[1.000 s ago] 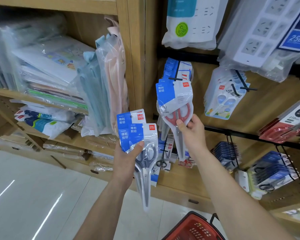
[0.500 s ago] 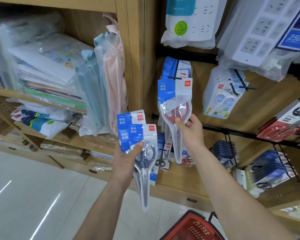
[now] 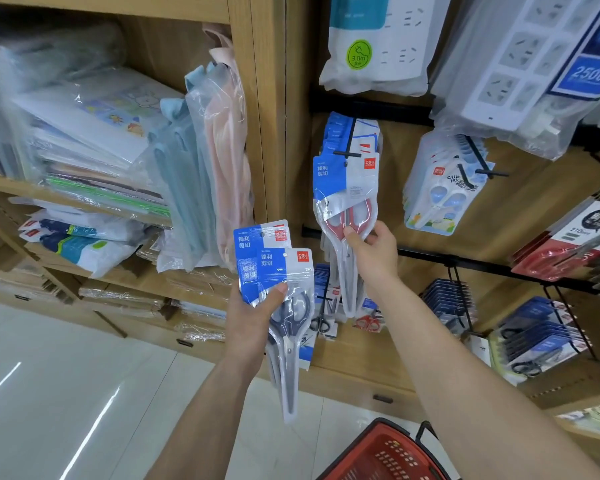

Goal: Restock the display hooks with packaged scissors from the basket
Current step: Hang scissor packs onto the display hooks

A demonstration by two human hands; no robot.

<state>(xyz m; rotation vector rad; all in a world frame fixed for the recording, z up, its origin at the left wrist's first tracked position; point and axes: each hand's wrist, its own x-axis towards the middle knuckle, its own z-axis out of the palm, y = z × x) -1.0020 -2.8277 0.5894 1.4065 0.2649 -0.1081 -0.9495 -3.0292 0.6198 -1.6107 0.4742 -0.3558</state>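
Red pack (image 3: 345, 188): scissors in blue-and-clear wrap, top edge at the tip of the hook (image 3: 351, 140); threaded or not, I cannot tell.
Hook: black, carries like packs behind the red pack.
Right hand (image 3: 374, 251): my fingers pinch the red pack at its handles.
Left hand (image 3: 253, 313): I grip a fan of grey packs (image 3: 284, 271), thumb on top.
Basket (image 3: 388, 455): red, low, beneath my right forearm.

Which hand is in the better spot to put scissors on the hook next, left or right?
Right, probably. The right hand grips the red-handled pack with its top up at the hook. The left hand is lower and off to the side, holding the grey-handled packs.
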